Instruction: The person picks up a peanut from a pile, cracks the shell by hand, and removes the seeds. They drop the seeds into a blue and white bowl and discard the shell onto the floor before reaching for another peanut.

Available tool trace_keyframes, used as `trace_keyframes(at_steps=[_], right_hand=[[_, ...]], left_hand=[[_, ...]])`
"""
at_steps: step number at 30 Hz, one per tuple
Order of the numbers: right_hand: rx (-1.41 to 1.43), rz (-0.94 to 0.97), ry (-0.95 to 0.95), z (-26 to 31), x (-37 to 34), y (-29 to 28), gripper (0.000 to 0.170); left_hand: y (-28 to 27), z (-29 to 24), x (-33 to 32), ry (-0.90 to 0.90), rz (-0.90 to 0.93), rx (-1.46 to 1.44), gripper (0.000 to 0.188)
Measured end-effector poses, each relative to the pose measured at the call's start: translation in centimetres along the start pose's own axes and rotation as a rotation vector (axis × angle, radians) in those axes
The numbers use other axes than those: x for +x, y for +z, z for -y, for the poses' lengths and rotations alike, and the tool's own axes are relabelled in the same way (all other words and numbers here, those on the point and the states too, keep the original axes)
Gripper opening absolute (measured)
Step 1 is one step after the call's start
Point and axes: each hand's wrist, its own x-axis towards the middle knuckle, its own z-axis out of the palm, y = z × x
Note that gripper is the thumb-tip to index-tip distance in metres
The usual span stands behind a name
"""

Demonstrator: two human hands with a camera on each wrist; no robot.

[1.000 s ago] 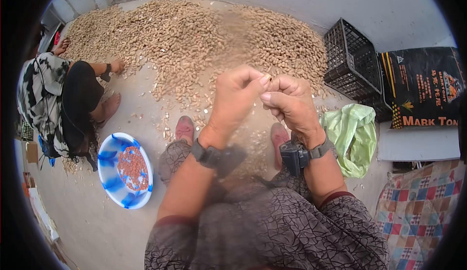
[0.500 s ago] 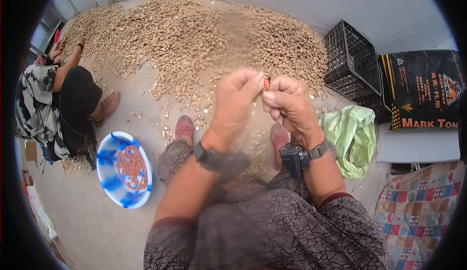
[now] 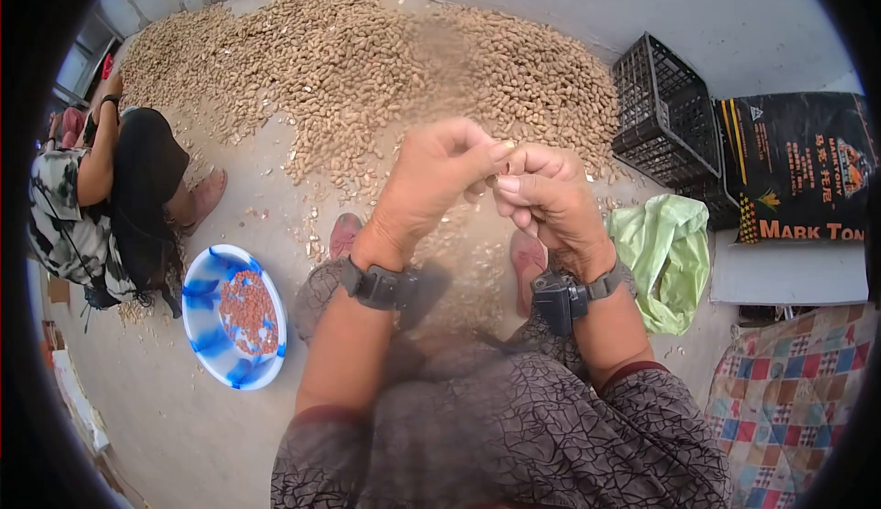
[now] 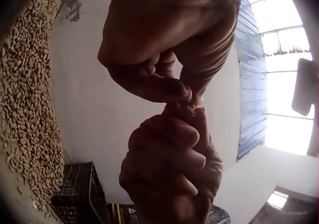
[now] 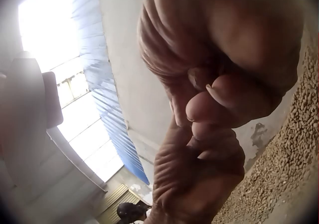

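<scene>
In the head view my left hand (image 3: 427, 188) and right hand (image 3: 555, 201) meet fingertip to fingertip in front of me, above the floor. Both pinch a peanut (image 4: 198, 102) between thumb and forefinger. Only a pale sliver of it shows in the left wrist view; the fingers hide the rest. The other fingers of my right hand curl in toward the palm. Beyond the hands spreads a large heap of unshelled peanuts (image 3: 340, 68). To the left on the floor stands a blue and white basin (image 3: 195, 321) holding reddish shelled peanuts (image 3: 246, 312).
Another person (image 3: 101, 188) sits low at the left, beside the heap. At the right are a black plastic crate (image 3: 665, 110), a black printed sack (image 3: 794, 169), a light green bag (image 3: 661, 261) and a patchwork cloth (image 3: 794, 408). Shell bits litter the floor around my shoes.
Half a second ago a red kernel showed between my fingertips; now it is hidden. My left hand has tilted and shifted slightly left. The other person's arm has drawn back from the heap's near edge.
</scene>
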Motion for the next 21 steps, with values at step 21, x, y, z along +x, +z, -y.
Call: trace_keyframes(at_steps=[21], right_hand=[[-0.089,-0.118,-0.005,-0.62,0.4,-0.11,0.011]], left_hand=[[0.13,0.05,-0.44,0.162,-0.02,0.212,0.018]])
